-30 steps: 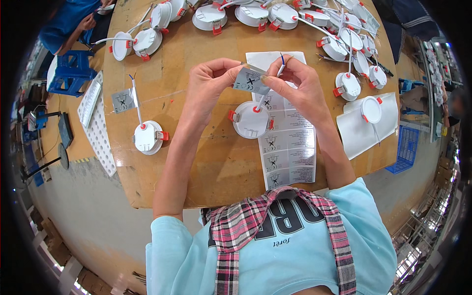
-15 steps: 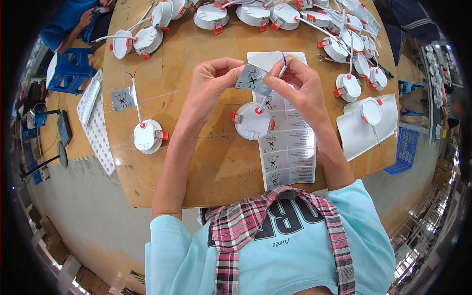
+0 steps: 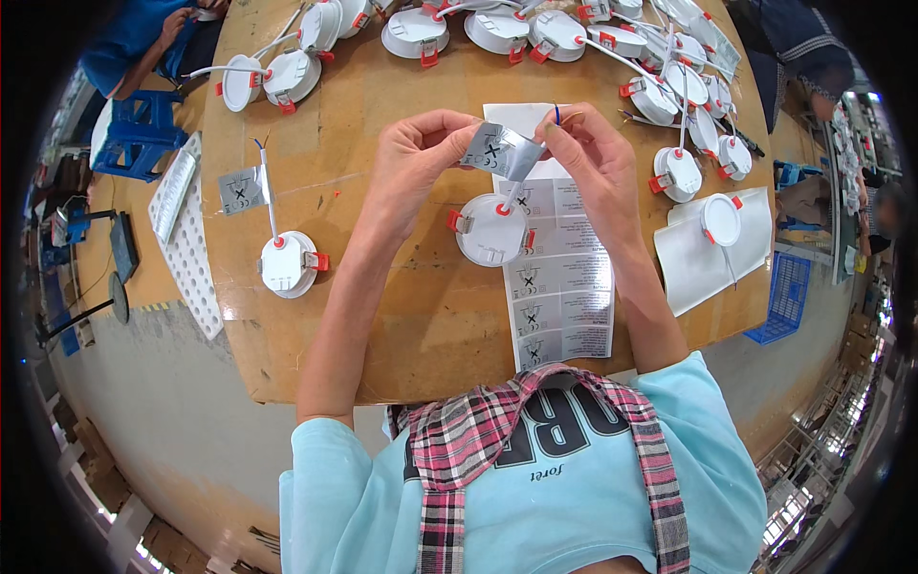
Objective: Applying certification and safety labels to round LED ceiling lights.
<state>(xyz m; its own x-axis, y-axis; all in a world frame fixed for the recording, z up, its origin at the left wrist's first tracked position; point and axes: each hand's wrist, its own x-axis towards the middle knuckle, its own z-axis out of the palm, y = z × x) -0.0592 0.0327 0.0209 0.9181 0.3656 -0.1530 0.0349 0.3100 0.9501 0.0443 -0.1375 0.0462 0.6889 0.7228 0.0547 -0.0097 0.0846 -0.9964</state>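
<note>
A silver label (image 3: 491,147) is stretched between my hands above a round white downlight (image 3: 491,230) with red-tipped spring clips. My left hand (image 3: 427,165) pinches the label's left end between thumb and fingers. At its other end the label curves around the downlight's white cable, and my right hand (image 3: 595,161) pinches label and cable together there. Blue and brown wire ends stick up above the right fingertips. Beneath, partly under the downlight, lies a sheet of silver labels (image 3: 559,297). To the left, another downlight (image 3: 287,265) has a label (image 3: 241,190) flagged on its cable.
Several downlights (image 3: 416,34) with cables crowd the table's far edge and far right. One downlight (image 3: 721,220) rests on white sheets (image 3: 674,273) at the right. A blue stool (image 3: 143,134) and a seated person are at far left; a blue crate (image 3: 779,297) stands right of the table.
The label's right part has bent around the cable, where before it lay flatter. My right hand has shifted slightly right, its fingers closing over the cable.
</note>
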